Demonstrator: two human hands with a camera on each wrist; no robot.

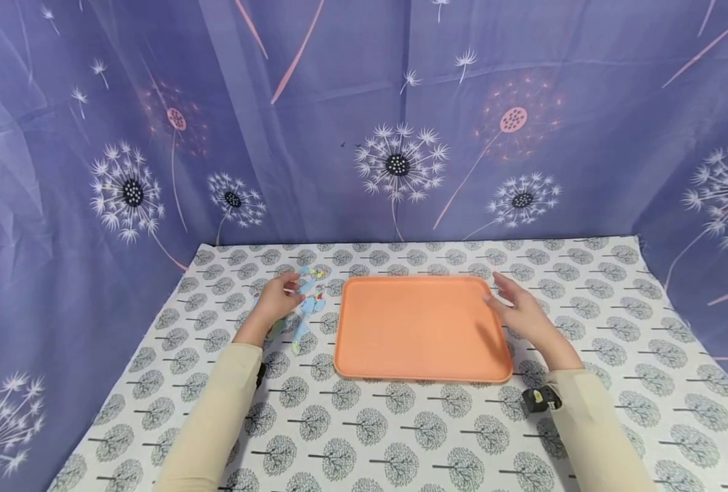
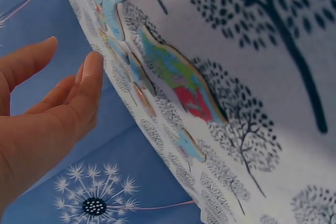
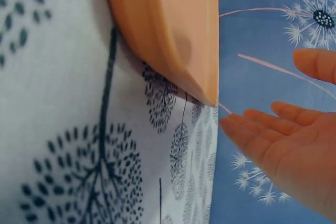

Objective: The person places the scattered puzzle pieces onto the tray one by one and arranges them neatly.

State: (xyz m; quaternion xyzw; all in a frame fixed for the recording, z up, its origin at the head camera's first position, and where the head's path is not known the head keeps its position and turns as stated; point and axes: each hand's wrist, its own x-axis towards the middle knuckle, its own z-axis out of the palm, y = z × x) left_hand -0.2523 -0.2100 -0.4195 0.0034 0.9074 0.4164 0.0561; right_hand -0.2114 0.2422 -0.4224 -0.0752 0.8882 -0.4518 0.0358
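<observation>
Several flat, thin puzzle-like pieces (image 1: 308, 305), mostly light blue with bits of green, red and yellow, lie on the cloth left of the orange tray (image 1: 422, 328). Over their left side hovers my left hand (image 1: 275, 301), fingers relaxed and holding nothing. The left wrist view shows a larger green, blue and red piece (image 2: 181, 80) lying flat, with smaller ones beyond it. My right hand (image 1: 521, 316) is at the tray's right edge, thumb over the rim in the head view. In the right wrist view its fingers are loosely extended and grip nothing.
A white cloth (image 1: 370, 427) printed with grey trees covers the table. Purple-blue curtains (image 1: 339, 102) with dandelion prints hang behind it and along both sides. A small black device (image 1: 538, 399) is strapped to the right wrist.
</observation>
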